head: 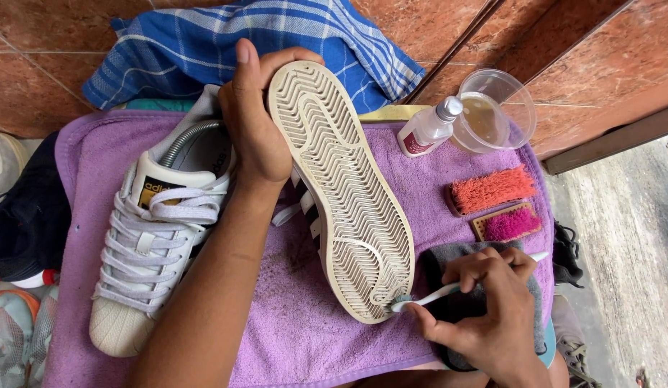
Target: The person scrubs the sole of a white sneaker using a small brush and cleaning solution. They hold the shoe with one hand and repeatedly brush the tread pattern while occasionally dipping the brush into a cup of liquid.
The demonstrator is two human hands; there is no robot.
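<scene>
L hand (256, 129) grips heel of upturned white sneaker (341, 187) on purple towel (291, 330), R hand (492, 309) presses toothbrush (438, 293) to sole's toe edge; 2nd sneaker (154, 237) alongside, two brushes (492, 190) nearby.

A home doorway floor serves as a shoe-cleaning spot: reddish tiles (53, 65), purple towel (298, 338), 2 brushes (492, 188), and scattered shoes (17, 330).

Second white sneaker (150, 237), orange brush (490, 190), pink brush (508, 223), spray bottle (429, 128), plastic bowl (492, 108)
</scene>
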